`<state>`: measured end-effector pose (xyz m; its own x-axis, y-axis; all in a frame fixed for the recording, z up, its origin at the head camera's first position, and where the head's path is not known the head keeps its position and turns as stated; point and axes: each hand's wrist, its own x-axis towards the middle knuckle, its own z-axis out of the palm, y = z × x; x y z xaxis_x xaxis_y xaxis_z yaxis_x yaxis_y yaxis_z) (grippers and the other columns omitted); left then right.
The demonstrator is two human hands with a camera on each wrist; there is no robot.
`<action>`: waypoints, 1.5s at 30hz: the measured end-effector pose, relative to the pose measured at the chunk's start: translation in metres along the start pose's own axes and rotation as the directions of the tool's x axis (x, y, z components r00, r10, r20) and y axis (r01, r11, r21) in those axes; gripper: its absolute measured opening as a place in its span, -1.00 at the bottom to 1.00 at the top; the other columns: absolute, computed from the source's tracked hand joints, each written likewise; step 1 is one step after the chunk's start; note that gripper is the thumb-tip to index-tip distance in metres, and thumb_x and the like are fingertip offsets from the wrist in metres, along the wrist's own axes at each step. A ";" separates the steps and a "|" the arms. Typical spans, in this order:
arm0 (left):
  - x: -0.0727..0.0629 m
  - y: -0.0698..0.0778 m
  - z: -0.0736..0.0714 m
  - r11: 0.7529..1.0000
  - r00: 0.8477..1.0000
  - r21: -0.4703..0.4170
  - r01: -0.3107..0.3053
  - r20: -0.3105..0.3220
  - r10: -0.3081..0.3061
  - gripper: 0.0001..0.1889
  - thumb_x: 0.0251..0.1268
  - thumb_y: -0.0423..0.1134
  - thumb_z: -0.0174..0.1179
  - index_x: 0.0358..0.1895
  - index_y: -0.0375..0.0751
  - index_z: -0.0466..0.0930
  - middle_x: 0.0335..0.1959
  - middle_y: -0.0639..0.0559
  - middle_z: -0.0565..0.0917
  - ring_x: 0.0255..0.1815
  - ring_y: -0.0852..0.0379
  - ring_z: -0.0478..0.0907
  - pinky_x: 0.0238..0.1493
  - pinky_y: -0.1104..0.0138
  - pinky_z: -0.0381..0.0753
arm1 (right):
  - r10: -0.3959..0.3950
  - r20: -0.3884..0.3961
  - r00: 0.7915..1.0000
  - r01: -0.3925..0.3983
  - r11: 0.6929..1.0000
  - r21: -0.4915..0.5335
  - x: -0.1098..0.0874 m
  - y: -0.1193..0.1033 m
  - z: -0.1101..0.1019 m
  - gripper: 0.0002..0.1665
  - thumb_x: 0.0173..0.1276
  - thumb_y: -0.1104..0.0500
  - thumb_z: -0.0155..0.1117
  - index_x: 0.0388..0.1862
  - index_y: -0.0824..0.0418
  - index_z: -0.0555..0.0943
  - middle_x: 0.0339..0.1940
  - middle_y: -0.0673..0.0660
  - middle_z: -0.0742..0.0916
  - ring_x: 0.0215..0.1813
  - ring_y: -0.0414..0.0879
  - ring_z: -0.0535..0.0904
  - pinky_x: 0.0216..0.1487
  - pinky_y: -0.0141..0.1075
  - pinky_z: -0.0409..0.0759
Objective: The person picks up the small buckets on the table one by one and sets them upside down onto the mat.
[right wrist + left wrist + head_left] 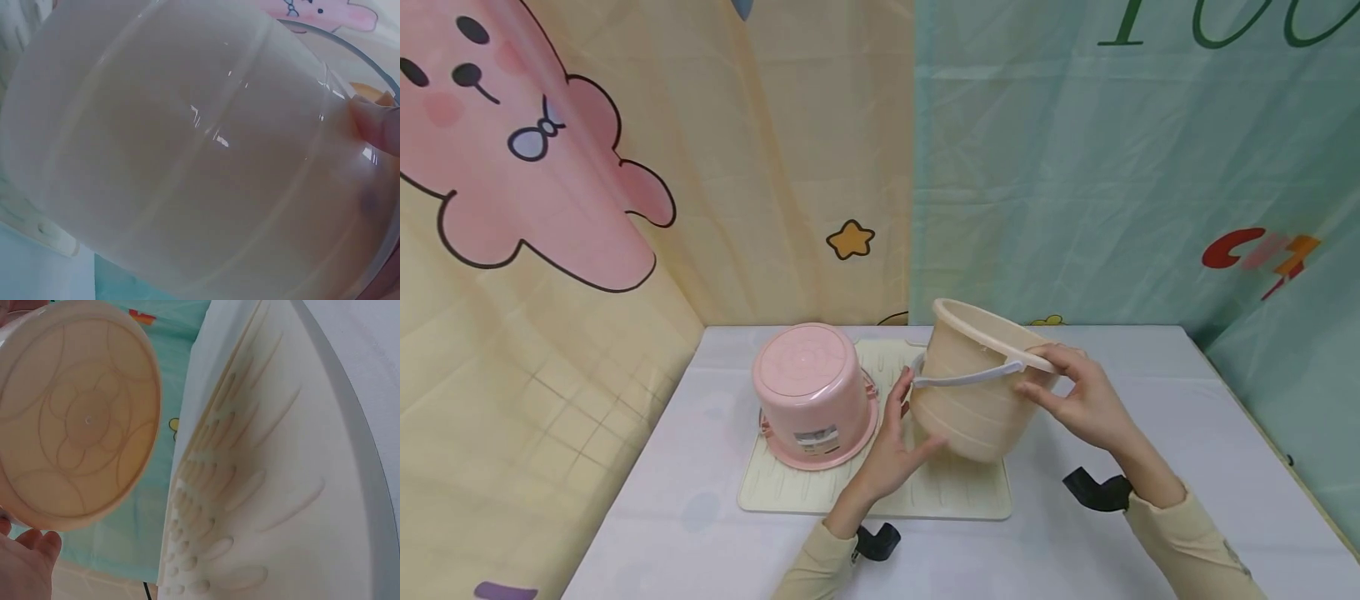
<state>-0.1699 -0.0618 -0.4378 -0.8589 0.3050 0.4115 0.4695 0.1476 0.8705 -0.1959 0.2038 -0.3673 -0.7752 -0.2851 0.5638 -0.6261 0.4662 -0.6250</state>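
A beige bucket [970, 408] is held tilted above the cream ridged mat [880, 492], its mouth up and leaning to the right. My right hand [1086, 396] grips its rim on the right, thumb outside; the right wrist view shows that thumb [378, 125] against the wall. My left hand [887, 458] is at the bucket's lower left with fingers extended and thumb spread; whether it bears weight cannot be told. The white handle [970, 377] hangs across the bucket's front. Its round base [81, 419] with a flower pattern faces the left wrist camera.
A pink bucket [808, 392] stands upside down on the mat's left half, close to my left hand, with a label on its side. The white table [662, 500] extends around the mat. Printed curtains [790, 167] hang behind and at the sides.
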 end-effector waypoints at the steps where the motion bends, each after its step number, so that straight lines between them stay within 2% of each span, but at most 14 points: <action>1: -0.001 -0.002 0.000 1.000 1.000 0.002 -0.008 0.004 0.008 -0.08 0.14 -0.42 0.31 0.45 -0.38 -0.16 0.48 -0.33 -0.15 0.47 -0.15 -0.13 0.31 -0.13 0.06 | 0.027 0.014 1.000 -0.027 0.999 0.018 0.000 0.001 -0.001 -0.56 -0.03 0.43 0.50 -0.12 0.20 0.63 -0.20 -0.04 0.66 -0.15 -0.17 0.43 -0.09 -0.34 0.30; 3: -0.002 -0.008 -0.001 1.000 1.000 0.004 -0.025 0.009 0.025 -0.06 0.13 -0.38 0.34 0.45 -0.35 -0.15 0.50 -0.28 -0.16 0.48 -0.11 -0.14 0.33 -0.10 0.03 | 0.077 0.044 0.996 -0.079 0.995 0.056 0.000 0.004 -0.003 -0.59 0.05 0.40 0.46 -0.09 0.21 0.61 -0.19 -0.03 0.65 -0.14 -0.18 0.44 -0.10 -0.38 0.34; 8: -0.003 -0.029 -0.002 0.995 0.997 0.056 -0.082 -0.009 0.082 -0.05 0.12 0.00 0.36 0.47 -0.17 -0.05 0.51 -0.04 -0.07 0.48 -0.01 -0.13 0.36 0.00 0.02 | 0.172 0.113 0.979 -0.193 0.958 0.213 0.001 0.013 -0.007 -0.66 0.20 0.36 0.36 -0.03 0.26 0.57 -0.13 -0.01 0.64 -0.05 -0.18 0.46 -0.12 -0.40 0.44; 11: -0.003 -0.034 -0.004 0.994 0.995 0.058 -0.095 -0.027 0.097 -0.03 0.10 0.22 0.28 0.48 -0.04 -0.03 0.50 0.09 -0.02 0.48 0.02 -0.10 0.36 -0.02 -0.01 | 0.196 0.146 0.970 -0.237 0.900 0.366 0.001 0.021 -0.008 -0.66 0.25 0.41 0.28 0.01 0.26 0.55 -0.07 -0.03 0.63 -0.01 -0.18 0.48 -0.14 -0.40 0.50; 14: -0.003 -0.035 -0.005 0.994 0.994 0.040 -0.100 -0.042 0.101 -0.03 0.09 0.31 0.21 0.49 0.04 -0.03 0.49 0.11 0.02 0.48 0.03 -0.09 0.35 -0.06 -0.05 | 0.216 0.173 0.961 -0.274 0.833 0.481 -0.001 0.031 -0.007 -0.65 0.28 0.44 0.22 0.04 0.23 0.55 -0.09 0.00 0.64 -0.09 -0.16 0.54 -0.17 -0.38 0.52; 16: -0.003 -0.031 -0.006 0.996 0.995 0.030 -0.088 -0.047 0.090 -0.06 0.12 0.31 0.19 0.50 0.07 -0.03 0.48 0.11 0.03 0.47 0.05 -0.08 0.35 -0.07 -0.07 | 0.231 0.191 0.954 -0.298 0.802 0.517 -0.002 0.036 -0.006 -0.66 0.32 0.43 0.18 0.05 0.20 0.55 -0.10 0.01 0.66 -0.12 -0.16 0.55 -0.13 -0.37 0.48; 21: -0.004 -0.009 -0.009 0.994 0.994 -0.041 -0.104 -0.044 0.102 -0.20 0.35 -0.01 0.12 0.47 -0.28 -0.06 0.46 -0.18 0.03 0.46 -0.05 -0.08 0.36 -0.06 -0.06 | 0.269 0.255 0.929 -0.369 0.725 0.581 -0.005 0.043 -0.005 -0.68 0.40 0.38 0.09 0.07 0.15 0.54 -0.10 0.00 0.69 -0.03 -0.16 0.53 0.03 -0.36 0.34; 24: -0.005 -0.007 -0.009 0.989 0.992 -0.084 -0.121 -0.042 0.118 -0.25 0.39 -0.14 0.07 0.46 -0.38 -0.12 0.45 -0.29 -0.03 0.46 -0.09 -0.10 0.40 0.07 -0.06 | 0.266 0.297 0.917 -0.397 0.663 0.634 -0.005 0.048 -0.002 -0.68 0.42 0.38 0.05 0.08 0.14 0.54 -0.08 0.01 0.69 -0.01 -0.15 0.53 0.05 -0.36 0.35; 28: -0.006 -0.025 -0.007 0.988 0.991 -0.093 -0.125 -0.058 0.120 -0.22 0.40 -0.04 0.06 0.50 -0.23 -0.15 0.48 -0.16 -0.08 0.45 -0.05 -0.09 0.38 0.24 -0.01 | 0.238 0.365 0.900 -0.435 0.536 0.723 -0.008 0.057 0.003 -0.64 0.47 0.38 -0.06 0.14 0.12 0.52 0.01 0.03 0.65 0.02 -0.14 0.53 0.05 -0.31 0.42; 32: -0.005 -0.038 -0.006 0.984 0.988 -0.115 -0.139 -0.084 0.130 -0.18 0.34 0.08 0.09 0.51 -0.11 -0.11 0.48 -0.07 -0.05 0.45 -0.06 -0.06 0.37 0.21 0.04 | 0.196 0.437 0.878 -0.479 0.339 0.810 -0.015 0.068 0.011 -0.56 0.53 0.38 -0.26 0.15 0.12 0.53 0.00 0.05 0.63 -0.02 -0.13 0.54 -0.01 -0.25 0.49; 34: -0.005 -0.039 -0.006 0.980 0.987 -0.141 -0.141 -0.092 0.128 -0.18 0.32 0.06 0.12 0.51 -0.09 -0.09 0.46 -0.08 -0.02 0.43 -0.07 -0.02 0.36 0.19 0.08 | 0.164 0.463 0.871 -0.490 0.237 0.839 -0.019 0.074 0.015 -0.50 0.55 0.38 -0.37 0.15 0.15 0.53 -0.02 0.06 0.63 -0.05 -0.12 0.54 -0.03 -0.23 0.50; 38: -0.007 -0.039 -0.007 0.973 0.990 -0.196 -0.120 -0.092 0.103 -0.17 0.29 0.00 0.18 0.51 -0.06 -0.09 0.44 -0.07 0.03 0.40 -0.07 0.06 0.29 0.19 0.21 | 0.100 0.498 0.862 -0.505 0.060 0.861 -0.027 0.082 0.024 -0.45 0.56 0.35 -0.49 0.18 0.19 0.49 0.00 0.09 0.61 -0.02 -0.09 0.52 -0.02 -0.19 0.50; 42: -0.009 -0.041 -0.007 0.957 0.990 -0.259 -0.131 -0.083 0.113 -0.11 0.25 0.00 0.22 0.52 -0.08 -0.13 0.45 -0.10 0.01 0.35 -0.12 0.12 0.22 0.17 0.31 | 0.081 0.528 0.846 -0.522 -0.079 0.849 -0.034 0.088 0.034 -0.44 0.58 0.29 -0.54 0.24 0.15 0.45 0.06 0.08 0.57 0.05 -0.07 0.49 0.04 -0.13 0.47; 45: -0.010 -0.041 -0.006 0.953 0.989 -0.269 -0.142 -0.081 0.125 -0.05 0.21 0.09 0.23 0.52 -0.07 -0.16 0.47 -0.07 0.00 0.37 -0.10 0.10 0.27 0.14 0.23 | 0.092 0.538 0.838 -0.521 -0.157 0.839 -0.039 0.091 0.042 -0.44 0.59 0.26 -0.53 0.29 0.10 0.42 0.12 0.08 0.55 0.11 -0.06 0.48 0.08 -0.09 0.45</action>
<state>-0.1824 -0.0768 -0.4758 -0.8074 0.2442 0.5371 0.5142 -0.1554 0.8435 -0.2259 0.2223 -0.4684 -0.7526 -0.6465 0.1251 0.4309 -0.6272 -0.6488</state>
